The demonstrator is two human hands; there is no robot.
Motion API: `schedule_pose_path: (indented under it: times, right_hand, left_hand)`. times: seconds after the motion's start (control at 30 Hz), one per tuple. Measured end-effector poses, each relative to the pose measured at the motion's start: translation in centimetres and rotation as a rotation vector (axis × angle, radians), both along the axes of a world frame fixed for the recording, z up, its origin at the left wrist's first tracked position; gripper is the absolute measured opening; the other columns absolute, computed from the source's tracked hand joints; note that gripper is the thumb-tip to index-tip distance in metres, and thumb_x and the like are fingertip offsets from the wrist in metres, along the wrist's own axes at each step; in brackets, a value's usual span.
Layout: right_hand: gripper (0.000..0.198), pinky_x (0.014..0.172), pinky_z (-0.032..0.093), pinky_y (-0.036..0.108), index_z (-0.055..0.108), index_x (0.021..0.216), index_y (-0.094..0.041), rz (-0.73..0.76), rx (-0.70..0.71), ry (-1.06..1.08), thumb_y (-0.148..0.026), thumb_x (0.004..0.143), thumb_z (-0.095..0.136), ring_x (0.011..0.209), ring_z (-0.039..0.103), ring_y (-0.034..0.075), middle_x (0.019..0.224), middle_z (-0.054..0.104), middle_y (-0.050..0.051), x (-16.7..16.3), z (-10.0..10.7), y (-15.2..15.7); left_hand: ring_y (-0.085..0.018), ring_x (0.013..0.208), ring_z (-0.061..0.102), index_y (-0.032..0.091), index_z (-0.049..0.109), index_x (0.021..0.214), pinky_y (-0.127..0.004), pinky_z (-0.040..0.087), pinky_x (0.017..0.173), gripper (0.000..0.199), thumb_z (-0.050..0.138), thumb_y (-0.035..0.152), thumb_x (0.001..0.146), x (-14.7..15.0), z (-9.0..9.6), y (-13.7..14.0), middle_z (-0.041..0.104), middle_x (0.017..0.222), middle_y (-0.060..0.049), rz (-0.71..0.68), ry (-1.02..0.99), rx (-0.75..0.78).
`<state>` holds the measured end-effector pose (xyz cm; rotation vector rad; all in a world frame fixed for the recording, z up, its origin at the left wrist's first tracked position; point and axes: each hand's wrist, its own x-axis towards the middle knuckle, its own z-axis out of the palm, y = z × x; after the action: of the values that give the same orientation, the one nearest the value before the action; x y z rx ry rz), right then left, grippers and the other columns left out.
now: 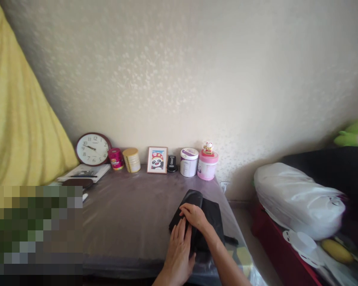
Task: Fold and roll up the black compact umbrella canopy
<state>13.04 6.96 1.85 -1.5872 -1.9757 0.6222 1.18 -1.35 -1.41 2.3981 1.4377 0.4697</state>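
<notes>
A folded black fabric item [211, 216] lies near the right side of the table, its kind not clear, with a short dark strap-like end [232, 240] sticking out to the right. My left hand [179, 244] rests on its near-left part, fingers stretched out flat and thumb apart. Just beyond it, my right hand [194, 216] reaches in from the right with curled fingers closed on a fold of the fabric. Its fingertips lie close to those of my left hand. The underside of the fabric is hidden.
Along the wall stand a clock [93, 149], a magenta can [116, 159], a yellow canister [131, 160], a framed panda picture [157, 160], a white-purple tub [189, 163] and a pink tub [207, 167]. A white plastic bag [298, 198] sits right, past the table [131, 222].
</notes>
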Motion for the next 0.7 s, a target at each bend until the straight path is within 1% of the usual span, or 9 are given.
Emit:
schedule_pose_path:
  times: [0.07,0.2,0.27,0.33,0.4,0.5,0.6,0.7]
  right_hand:
    - [0.030,0.072,0.044,0.022,0.068,0.095,-0.024,0.006,0.042,-0.038,-0.022,0.085,0.040,0.080,0.064,0.014,0.081,0.073,-0.002,-0.1,-0.1,-0.5]
    - [0.026,0.081,0.043,0.026,0.070,0.091,-0.027,0.020,0.203,-0.104,-0.023,0.085,0.045,0.087,0.060,0.016,0.090,0.072,-0.002,0.0,-0.9,-1.6]
    - [0.025,0.086,0.041,0.028,0.070,0.089,-0.027,0.044,0.280,-0.090,-0.024,0.086,0.046,0.096,0.058,0.017,0.094,0.071,-0.001,0.3,-1.4,-1.7]
    - [0.026,0.094,0.037,0.032,0.070,0.089,-0.026,0.048,0.327,-0.085,-0.025,0.087,0.045,0.106,0.054,0.019,0.099,0.070,0.000,0.8,-1.9,-1.3]
    - [0.026,0.101,0.030,0.038,0.070,0.090,-0.025,0.031,0.337,-0.102,-0.024,0.088,0.044,0.114,0.050,0.020,0.104,0.069,0.001,1.3,-2.4,-0.6]
    - [0.026,0.106,0.023,0.043,0.069,0.093,-0.026,-0.013,0.326,-0.139,-0.023,0.088,0.044,0.117,0.047,0.020,0.109,0.067,0.001,1.9,-2.7,0.9]
    - [0.025,0.106,0.021,0.043,0.068,0.094,-0.026,-0.058,0.320,-0.170,-0.023,0.087,0.044,0.118,0.047,0.020,0.109,0.067,0.001,2.3,-2.7,2.4]
    - [0.026,0.106,0.020,0.043,0.068,0.093,-0.026,-0.106,0.313,-0.199,-0.023,0.087,0.044,0.118,0.047,0.020,0.108,0.067,0.001,2.7,-2.9,3.8]
  left_hand:
    - [-0.030,0.135,0.018,0.013,0.025,0.138,-0.049,0.020,0.110,0.078,0.049,0.015,0.064,0.2,-0.3,0.3,0.018,0.149,-0.011,0.014,0.022,-0.044]
    - [-0.029,0.136,0.015,0.011,0.025,0.138,-0.046,0.018,0.112,0.077,0.046,0.011,0.064,0.4,-0.8,0.4,0.016,0.149,-0.012,0.020,0.019,-0.061]
    - [-0.028,0.137,0.014,0.010,0.024,0.138,-0.046,0.018,0.112,0.078,0.045,0.010,0.063,0.4,-0.8,0.4,0.015,0.149,-0.013,0.019,0.024,-0.074]
    - [-0.027,0.137,0.013,0.011,0.021,0.139,-0.045,0.019,0.112,0.079,0.044,0.008,0.063,0.4,-0.7,0.4,0.013,0.150,-0.012,0.016,0.036,-0.087]
    - [-0.027,0.137,0.012,0.011,0.018,0.140,-0.044,0.019,0.111,0.081,0.043,0.006,0.063,0.5,-0.6,0.4,0.010,0.150,-0.011,0.016,0.040,-0.099]
    - [-0.026,0.138,0.009,0.011,0.014,0.141,-0.043,0.019,0.111,0.083,0.042,0.005,0.063,0.5,-0.7,0.4,0.006,0.151,-0.010,0.015,0.036,-0.112]
    - [-0.025,0.138,0.009,0.008,0.009,0.141,-0.040,0.019,0.112,0.084,0.042,0.006,0.063,0.5,-1.0,0.5,0.005,0.150,-0.011,0.031,0.036,-0.135]
    - [-0.024,0.138,0.010,0.007,0.009,0.141,-0.038,0.018,0.112,0.084,0.042,0.006,0.064,0.6,-1.4,0.6,0.005,0.151,-0.010,0.047,0.026,-0.156]
